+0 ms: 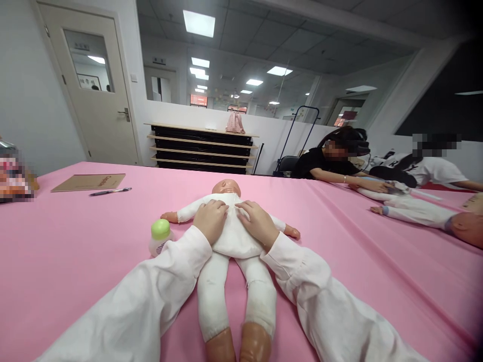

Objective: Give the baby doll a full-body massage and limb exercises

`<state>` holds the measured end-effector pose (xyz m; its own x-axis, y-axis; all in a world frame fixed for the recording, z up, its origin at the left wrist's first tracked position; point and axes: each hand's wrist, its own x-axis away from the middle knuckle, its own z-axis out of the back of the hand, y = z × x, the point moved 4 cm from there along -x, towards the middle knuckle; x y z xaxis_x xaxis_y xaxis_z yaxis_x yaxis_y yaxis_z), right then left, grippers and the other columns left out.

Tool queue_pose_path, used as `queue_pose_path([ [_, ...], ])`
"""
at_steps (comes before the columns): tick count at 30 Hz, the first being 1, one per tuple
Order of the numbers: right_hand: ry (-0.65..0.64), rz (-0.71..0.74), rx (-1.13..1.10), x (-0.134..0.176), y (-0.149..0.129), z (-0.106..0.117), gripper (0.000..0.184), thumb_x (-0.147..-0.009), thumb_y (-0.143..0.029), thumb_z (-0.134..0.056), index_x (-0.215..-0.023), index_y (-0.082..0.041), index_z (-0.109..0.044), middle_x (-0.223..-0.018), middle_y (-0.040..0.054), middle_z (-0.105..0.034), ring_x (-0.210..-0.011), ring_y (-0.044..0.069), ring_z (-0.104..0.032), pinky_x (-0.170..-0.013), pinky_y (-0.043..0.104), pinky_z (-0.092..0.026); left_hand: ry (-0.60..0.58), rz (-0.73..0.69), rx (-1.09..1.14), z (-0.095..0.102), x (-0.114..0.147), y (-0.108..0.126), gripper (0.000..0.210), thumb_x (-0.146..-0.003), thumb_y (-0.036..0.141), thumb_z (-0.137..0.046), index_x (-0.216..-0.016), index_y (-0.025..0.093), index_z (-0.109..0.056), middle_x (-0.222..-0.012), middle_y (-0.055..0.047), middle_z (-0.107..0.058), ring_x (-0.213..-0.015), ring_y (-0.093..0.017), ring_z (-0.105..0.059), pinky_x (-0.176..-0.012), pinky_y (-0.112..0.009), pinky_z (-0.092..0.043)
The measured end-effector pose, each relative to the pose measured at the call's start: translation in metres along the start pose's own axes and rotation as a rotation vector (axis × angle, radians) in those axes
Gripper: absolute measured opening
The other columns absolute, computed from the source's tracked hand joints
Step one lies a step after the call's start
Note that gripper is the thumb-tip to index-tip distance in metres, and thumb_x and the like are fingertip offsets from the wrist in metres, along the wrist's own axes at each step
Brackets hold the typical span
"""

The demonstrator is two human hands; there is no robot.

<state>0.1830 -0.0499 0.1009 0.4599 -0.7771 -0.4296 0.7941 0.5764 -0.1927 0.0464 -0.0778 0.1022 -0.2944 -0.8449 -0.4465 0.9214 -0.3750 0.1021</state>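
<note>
A baby doll (236, 239) with a white cloth body lies on its back on the pink tablecloth (113, 241), its head away from me and its feet close to me. On the left side of its chest rests my left hand (211, 218), fingers stretched out. My right hand (258, 223) lies opposite on the chest, its fingers also extended, with a small gap between both sets of fingertips. Neither hand grips anything. Beside my left forearm stands a small bottle with a green cap (160, 229), partly covered by my sleeve.
A brown notebook (88, 182) and a pen (110, 191) lie at the far left. To the right, a person in black (313, 163) and another in white (439, 168) sit by a second doll (418, 210). Folded tables (202, 148) stand behind.
</note>
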Motion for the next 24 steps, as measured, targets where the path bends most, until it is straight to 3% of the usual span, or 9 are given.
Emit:
queue_pose_path([
  [4,-0.014,0.004,-0.038,-0.001,0.005,-0.009,0.024,-0.087,-0.02,-0.045,-0.105,-0.016,-0.061,-0.106,0.007,-0.06,-0.1,0.018,-0.054,-0.09,0.031,-0.042,-0.019,0.018,0.018,-0.006,-0.002,-0.006,0.028,-0.09,0.022,-0.039,-0.105,0.019,-0.062,-0.112,-0.007,-0.061,-0.104,-0.022,-0.054,-0.084,-0.035,-0.042],
  [7,0.078,-0.007,-0.044,-0.003,0.006,-0.01,0.026,-0.086,-0.018,-0.046,-0.108,-0.016,-0.059,-0.111,0.0072,-0.059,-0.106,0.02,-0.052,-0.094,0.033,-0.04,0.049,0.064,0.022,-0.008,-0.004,-0.013,0.032,-0.09,0.021,-0.038,-0.117,0.019,-0.055,-0.123,-0.007,-0.055,-0.113,-0.022,-0.048,-0.09,-0.037,-0.04],
  [9,0.053,-0.01,-0.062,-0.004,0.005,-0.013,0.027,-0.086,-0.018,-0.046,-0.109,-0.016,-0.059,-0.112,0.0069,-0.06,-0.107,0.019,-0.053,-0.095,0.033,-0.04,0.022,0.073,0.033,-0.011,-0.004,-0.016,0.033,-0.089,0.022,-0.039,-0.119,0.019,-0.053,-0.126,-0.006,-0.053,-0.114,-0.022,-0.048,-0.089,-0.037,-0.04],
  [12,-0.008,-0.026,-0.077,-0.004,0.004,-0.015,0.025,-0.085,-0.018,-0.047,-0.106,-0.016,-0.061,-0.112,0.0066,-0.061,-0.105,0.018,-0.055,-0.094,0.031,-0.041,-0.029,0.058,0.034,-0.014,-0.003,-0.019,0.029,-0.088,0.022,-0.041,-0.112,0.02,-0.058,-0.123,-0.005,-0.056,-0.11,-0.022,-0.051,-0.086,-0.038,-0.041],
  [16,0.06,-0.042,-0.075,-0.002,-0.001,-0.006,0.021,-0.084,-0.018,-0.049,-0.097,-0.018,-0.065,-0.103,0.0048,-0.064,-0.096,0.017,-0.058,-0.087,0.029,-0.044,0.069,0.03,0.009,-0.009,-0.004,-0.018,0.025,-0.088,0.022,-0.043,-0.104,0.021,-0.062,-0.113,-0.004,-0.061,-0.106,-0.021,-0.052,-0.083,-0.036,-0.04],
  [20,-0.038,-0.039,-0.087,-0.001,-0.006,-0.004,0.017,-0.081,-0.019,-0.054,-0.091,-0.02,-0.067,-0.099,0.0025,-0.066,-0.09,0.017,-0.06,-0.08,0.027,-0.045,-0.048,-0.005,0.016,-0.011,-0.004,-0.014,0.026,-0.089,0.023,-0.041,-0.096,0.021,-0.066,-0.106,-0.004,-0.064,-0.099,-0.021,-0.056,-0.079,-0.036,-0.04],
  [24,-0.018,-0.056,-0.095,-0.001,-0.01,0.001,0.017,-0.08,-0.019,-0.054,-0.09,-0.021,-0.068,-0.096,0.0023,-0.067,-0.088,0.016,-0.06,-0.08,0.027,-0.045,-0.026,-0.006,-0.02,-0.006,-0.003,-0.01,0.025,-0.088,0.025,-0.043,-0.09,0.019,-0.067,-0.1,-0.005,-0.065,-0.097,-0.023,-0.055,-0.079,-0.037,-0.039],
])
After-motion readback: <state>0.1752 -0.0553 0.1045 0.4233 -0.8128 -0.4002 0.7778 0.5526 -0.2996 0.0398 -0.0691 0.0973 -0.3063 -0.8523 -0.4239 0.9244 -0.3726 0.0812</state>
